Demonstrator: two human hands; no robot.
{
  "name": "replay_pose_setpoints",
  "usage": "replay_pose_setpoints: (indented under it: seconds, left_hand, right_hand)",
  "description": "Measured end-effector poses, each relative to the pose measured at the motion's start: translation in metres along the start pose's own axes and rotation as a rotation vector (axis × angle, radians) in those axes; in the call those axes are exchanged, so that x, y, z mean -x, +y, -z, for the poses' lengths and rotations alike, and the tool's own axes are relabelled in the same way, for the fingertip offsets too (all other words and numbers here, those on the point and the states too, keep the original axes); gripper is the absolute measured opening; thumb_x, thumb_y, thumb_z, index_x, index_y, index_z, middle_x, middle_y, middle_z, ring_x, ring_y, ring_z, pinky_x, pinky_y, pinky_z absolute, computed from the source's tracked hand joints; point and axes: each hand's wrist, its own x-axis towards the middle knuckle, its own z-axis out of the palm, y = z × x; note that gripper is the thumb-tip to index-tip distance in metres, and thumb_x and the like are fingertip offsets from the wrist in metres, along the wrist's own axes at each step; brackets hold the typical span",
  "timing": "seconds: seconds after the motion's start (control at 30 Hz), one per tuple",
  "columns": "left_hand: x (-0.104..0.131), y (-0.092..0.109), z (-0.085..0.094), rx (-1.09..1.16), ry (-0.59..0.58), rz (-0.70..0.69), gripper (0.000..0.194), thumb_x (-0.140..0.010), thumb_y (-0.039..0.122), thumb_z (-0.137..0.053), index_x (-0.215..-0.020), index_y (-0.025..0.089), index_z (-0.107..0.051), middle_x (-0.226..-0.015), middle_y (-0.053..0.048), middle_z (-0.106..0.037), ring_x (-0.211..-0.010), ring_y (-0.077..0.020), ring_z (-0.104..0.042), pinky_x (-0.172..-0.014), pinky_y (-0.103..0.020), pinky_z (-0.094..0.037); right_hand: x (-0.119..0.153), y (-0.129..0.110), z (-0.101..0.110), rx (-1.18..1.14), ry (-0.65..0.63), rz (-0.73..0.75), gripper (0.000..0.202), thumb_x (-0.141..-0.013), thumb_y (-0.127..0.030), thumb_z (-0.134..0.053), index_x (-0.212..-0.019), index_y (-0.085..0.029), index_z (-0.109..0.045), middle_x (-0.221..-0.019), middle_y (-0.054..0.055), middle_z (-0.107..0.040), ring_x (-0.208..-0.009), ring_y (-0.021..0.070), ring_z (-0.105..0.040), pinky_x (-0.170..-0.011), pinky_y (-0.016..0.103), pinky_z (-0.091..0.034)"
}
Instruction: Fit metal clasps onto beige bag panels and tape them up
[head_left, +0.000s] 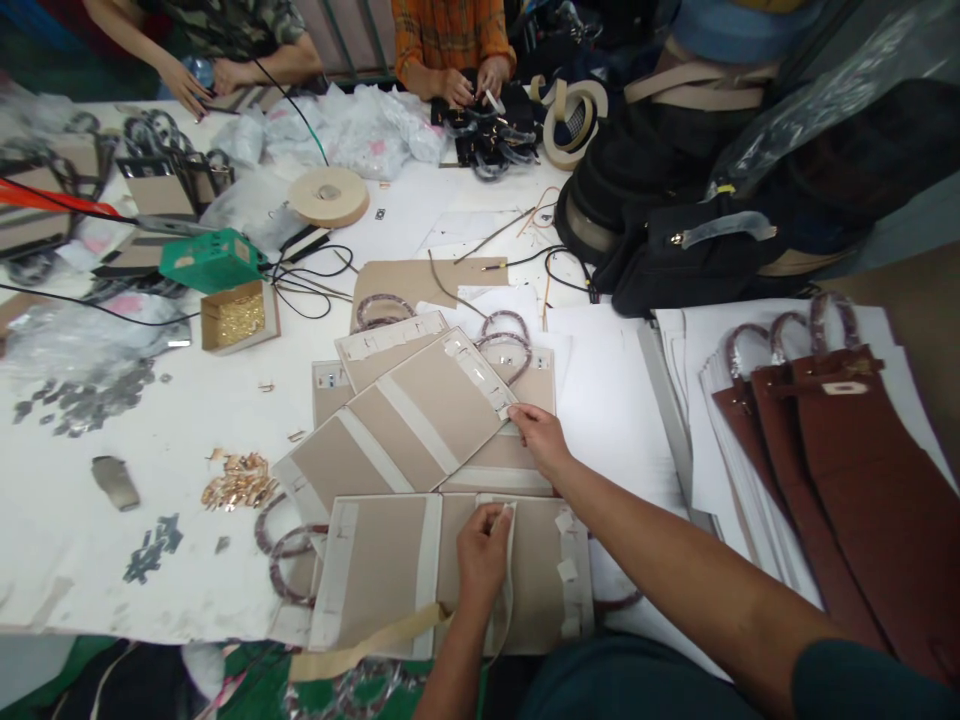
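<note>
At the bottom centre of the frame, a worker's left hand (pixel 482 553) grips a pale strip (pixel 511 572) over the lower panel (pixel 386 555); near the centre, the right hand (pixel 544 440) sets its fingertips to a corner of the upper panel (pixel 442 393), whether grasping it cannot be told. Brown bags (pixel 847 450) lie at lower right.

The beige panels (pixel 450 395) look matt, the gold-coloured pieces (pixel 238 482) glossy metal.
</note>
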Motion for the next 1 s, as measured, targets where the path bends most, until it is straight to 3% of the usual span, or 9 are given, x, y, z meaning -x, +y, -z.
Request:
replay_pose_setpoints:
  seconds: [0.17, 0.23, 0.4, 0.57, 0.7, 0.83, 1.0]
  left_hand:
    - [-0.002, -0.008, 0.001, 0.034, -0.007, 0.043, 0.038, -0.085, 0.053, -0.065, -0.080, 0.016, -0.072, -0.070, -0.002, -0.068, -0.068, -0.0183, -0.061, -0.067, -0.028, -0.047]
    - [-0.003, -0.009, 0.001, 0.044, -0.014, 0.049, 0.038, -0.084, 0.053, -0.065, -0.079, 0.016, -0.071, -0.069, -0.001, -0.068, -0.067, -0.0179, -0.060, -0.067, -0.027, -0.047]
    - [-0.005, -0.015, -0.001, 0.038, -0.018, 0.042, 0.039, -0.084, 0.055, -0.065, -0.081, 0.016, -0.071, -0.069, -0.002, -0.068, -0.068, -0.0183, -0.061, -0.068, -0.028, -0.047]
    - [-0.005, -0.014, 0.000, 0.024, -0.038, 0.016, 0.038, -0.086, 0.053, -0.063, -0.085, 0.016, -0.071, -0.073, -0.003, -0.069, -0.070, -0.0194, -0.063, -0.069, -0.030, -0.049]
    - [0.000, -0.006, 0.003, 0.102, -0.089, -0.017, 0.036, -0.083, 0.051, -0.068, -0.096, 0.017, -0.070, -0.092, -0.007, -0.075, -0.086, -0.0226, -0.069, -0.078, -0.032, -0.053]
    - [0.010, 0.006, 0.006, 0.105, -0.055, -0.011, 0.041, -0.078, 0.055, -0.071, -0.094, 0.018, -0.069, -0.085, -0.005, -0.073, -0.078, -0.0214, -0.068, -0.072, -0.031, -0.054]
    - [0.023, 0.024, 0.007, 0.181, -0.020, 0.055, 0.047, -0.073, 0.057, -0.076, -0.100, 0.018, -0.072, -0.095, -0.008, -0.076, -0.081, -0.0235, -0.070, -0.067, -0.031, -0.056]
  right_hand:
    - [-0.012, 0.007, -0.017, 0.028, 0.064, 0.070, 0.045, -0.077, -0.055, -0.065, -0.100, -0.018, -0.077, -0.090, 0.005, -0.074, -0.079, 0.0188, -0.061, -0.068, 0.029, -0.049]
    - [-0.016, 0.011, -0.021, 0.058, 0.082, 0.090, 0.042, -0.077, -0.053, -0.065, -0.098, -0.018, -0.076, -0.090, 0.004, -0.073, -0.081, 0.0189, -0.061, -0.071, 0.029, -0.049]
    - [-0.022, 0.021, -0.029, 0.154, 0.143, 0.084, 0.040, -0.075, -0.049, -0.068, -0.099, -0.018, -0.072, -0.068, -0.002, -0.060, -0.065, 0.0158, -0.052, -0.061, 0.027, -0.044]
    - [-0.029, 0.016, -0.029, 0.204, 0.201, 0.023, 0.049, -0.081, -0.050, -0.065, -0.116, -0.016, -0.061, -0.074, -0.001, -0.060, -0.061, 0.0153, -0.054, -0.054, 0.025, -0.043]
    - [-0.037, 0.002, -0.020, 0.255, 0.127, 0.008, 0.038, -0.088, -0.050, -0.058, -0.106, -0.018, -0.065, -0.066, -0.003, -0.058, -0.052, 0.0135, -0.052, -0.049, 0.024, -0.039]
    - [-0.038, -0.020, -0.014, 0.336, 0.041, 0.093, 0.026, -0.075, -0.041, -0.075, -0.091, -0.021, -0.070, -0.068, -0.004, -0.062, -0.063, 0.0141, -0.056, -0.058, 0.023, -0.039]
    - [-0.001, -0.033, -0.010, 0.384, -0.099, 0.160, 0.023, -0.076, -0.042, -0.074, -0.078, -0.020, -0.068, -0.072, -0.002, -0.068, -0.067, 0.0142, -0.059, -0.062, 0.024, -0.040]
